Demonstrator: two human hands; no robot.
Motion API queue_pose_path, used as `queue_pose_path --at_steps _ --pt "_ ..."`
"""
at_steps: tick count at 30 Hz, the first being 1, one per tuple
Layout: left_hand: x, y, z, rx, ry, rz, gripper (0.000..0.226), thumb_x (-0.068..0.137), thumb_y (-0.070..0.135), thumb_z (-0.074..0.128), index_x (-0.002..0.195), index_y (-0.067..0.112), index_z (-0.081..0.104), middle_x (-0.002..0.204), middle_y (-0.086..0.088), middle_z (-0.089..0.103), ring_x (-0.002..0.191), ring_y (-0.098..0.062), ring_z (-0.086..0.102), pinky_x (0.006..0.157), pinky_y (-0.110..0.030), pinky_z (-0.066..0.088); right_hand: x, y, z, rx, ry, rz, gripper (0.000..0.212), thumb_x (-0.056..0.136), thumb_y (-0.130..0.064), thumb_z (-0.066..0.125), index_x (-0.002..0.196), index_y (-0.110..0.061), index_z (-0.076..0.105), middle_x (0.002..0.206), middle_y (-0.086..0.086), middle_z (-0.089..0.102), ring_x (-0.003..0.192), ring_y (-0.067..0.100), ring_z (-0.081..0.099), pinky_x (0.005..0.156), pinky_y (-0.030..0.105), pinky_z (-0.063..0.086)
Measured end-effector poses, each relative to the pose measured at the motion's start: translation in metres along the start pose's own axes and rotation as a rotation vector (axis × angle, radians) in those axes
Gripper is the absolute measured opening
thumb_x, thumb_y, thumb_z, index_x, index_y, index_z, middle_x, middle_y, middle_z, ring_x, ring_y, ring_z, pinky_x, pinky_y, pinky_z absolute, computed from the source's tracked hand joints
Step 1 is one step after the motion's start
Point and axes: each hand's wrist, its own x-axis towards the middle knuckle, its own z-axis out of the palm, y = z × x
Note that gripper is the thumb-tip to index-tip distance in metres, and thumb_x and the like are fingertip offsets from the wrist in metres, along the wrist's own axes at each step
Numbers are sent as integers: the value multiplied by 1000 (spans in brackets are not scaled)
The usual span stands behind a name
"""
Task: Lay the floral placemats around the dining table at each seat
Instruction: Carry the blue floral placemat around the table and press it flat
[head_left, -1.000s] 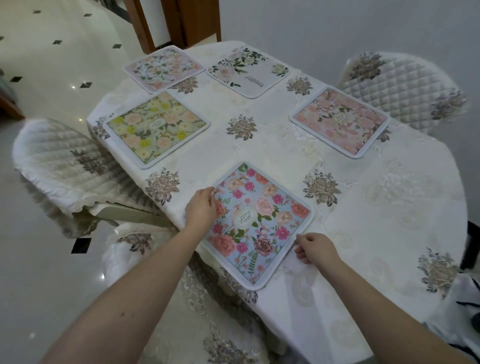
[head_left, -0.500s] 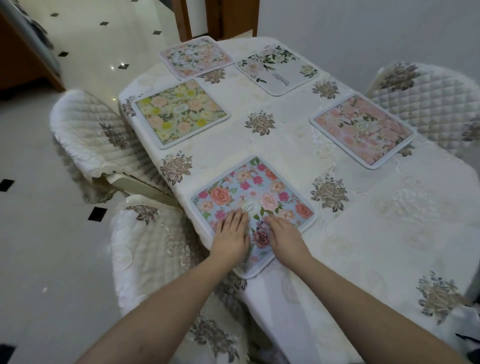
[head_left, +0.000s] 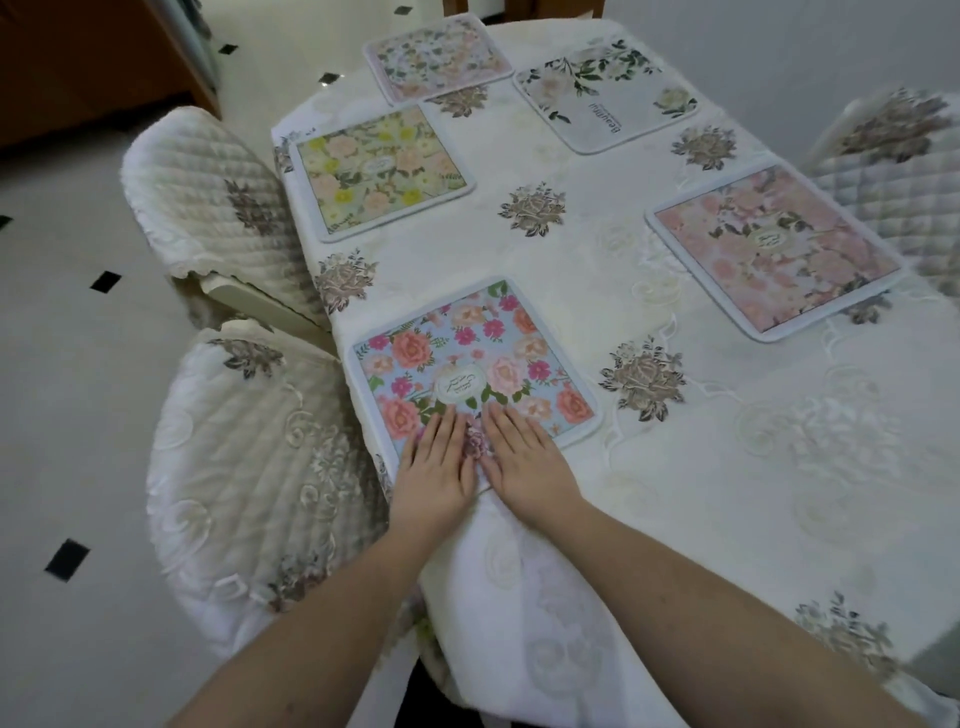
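Note:
A blue floral placemat lies flat at the table's near left edge. My left hand and my right hand rest palm-down, side by side, on its near edge, fingers flat and holding nothing. Farther along the left side lies a yellow floral placemat. On the right side is a pink floral placemat. At the far end lie a pale pink placemat and a white placemat with green leaves.
The dining table wears a cream embroidered cloth. Quilted covered chairs stand at the near left, the left and the right. A wooden cabinet is at the far left on the tiled floor.
Both hands left the blue placemat's side edges, came together and now lie flat on its near edge. The placemat sits squarer to the table edge. The view shifted.

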Motion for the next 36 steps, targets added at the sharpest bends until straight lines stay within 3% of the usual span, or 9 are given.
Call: queue_pose_path --at_steps 4,8,17,20,22,24,26,32,36 --pt "-6 -3 1 9 10 -47 60 101 44 25 157 24 15 164 8 10 151 -10 7 123 -40 9 -2 27 -6 29 52 54 62 101 -45 23 152 -11 27 159 5 25 147 18 23 119 35 8" --pt "-17 -15 -3 17 -33 -45 63 99 51 13 157 29 -3 163 11 -6 149 -4 -12 122 -32 -5 -9 56 -10 -13 80 64 68 98 -51 2 156 -15 3 161 -1 -5 150 14 -4 118 29 -12" --pt "-44 -41 -28 57 -184 -142 75 94 64 4 156 25 -9 160 12 -16 148 -5 -14 120 -31 -9 -15 89 -29 -23 2 95 68 102 -52 10 155 -13 -8 163 4 -11 150 15 -9 120 31 -7" --pt "-39 -43 -41 114 -172 -137 76 94 60 9 157 19 19 164 4 13 150 -14 17 121 -38 10 -11 84 -38 -59 -8 108 64 104 -45 15 155 -7 6 164 9 4 151 20 5 121 34 2" --pt "-29 -40 -53 123 -53 -156 64 95 49 17 134 17 56 141 -2 56 123 -23 56 100 -38 41 -5 78 -48 -59 62 122 62 102 -41 14 149 -4 32 156 13 32 144 26 29 118 37 17" --pt "-14 -36 -64 94 57 -182 45 98 40 26 108 16 63 104 -2 68 90 -24 64 72 -33 45 3 71 -55 -19 130 111 61 101 -40 16 140 -6 46 146 13 47 134 28 43 112 39 26" --pt "5 -34 -70 32 137 -181 30 101 32 37 105 14 61 93 -4 66 81 -24 62 66 -33 42 15 63 -57 17 144 76 51 104 -36 29 145 -9 41 152 12 40 139 27 37 115 39 23" --pt "58 -27 -77 -90 175 -192 47 102 29 41 144 8 47 146 -11 50 137 -26 43 112 -40 31 69 23 -60 58 111 -28 52 105 -32 27 154 -13 25 159 8 26 148 23 21 120 39 14" --pt "87 -33 -75 -109 230 -207 53 100 33 32 145 8 46 149 -12 47 140 -27 41 115 -39 28 112 1 -64 35 108 -109 54 104 -29 27 155 -11 19 162 6 20 149 21 15 120 36 11"
